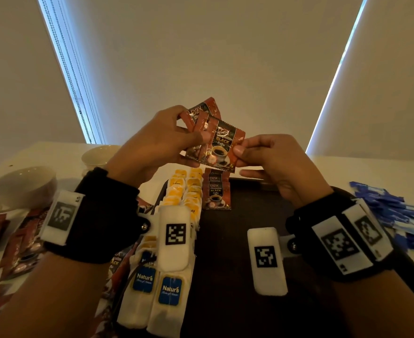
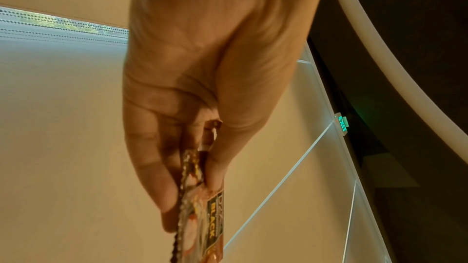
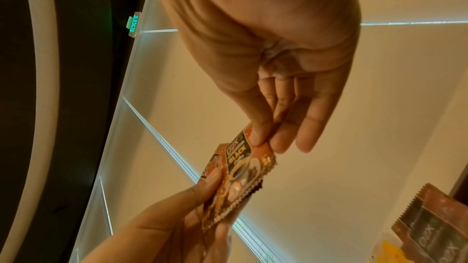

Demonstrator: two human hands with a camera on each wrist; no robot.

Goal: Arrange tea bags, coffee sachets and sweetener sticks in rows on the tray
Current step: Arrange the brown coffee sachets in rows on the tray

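At the far left of the worktop (image 1: 42, 152) stood two pale cups (image 1: 23, 185), with loose red coffee sachets (image 1: 13, 250) scattered in front of them. Next came the tea bags (image 1: 169, 296), laid in two rows along the left side of the dark tray (image 1: 225, 252), yellow-tagged ones at the far end and blue-tagged ones nearer. Just right of the far tea bags a short row of coffee packets (image 1: 217, 193) lay overlapping on the tray.

Above the tray, the left hand (image 1: 152, 145) gripped a small bunch of sachets (image 1: 200, 113) between thumb and curled fingers. The front sachet (image 1: 219, 145), printed with a coffee cup and the word BLACK, stuck out to the right, and the right hand (image 1: 272, 164) pinched its right edge between thumb and forefinger, its other fingers loosely extended below. Both hands were raised clear of the tray.

At the far right, a heap of blue and white sweetener sticks (image 1: 391, 211) lay on the worktop beside the tray, none of them on it.
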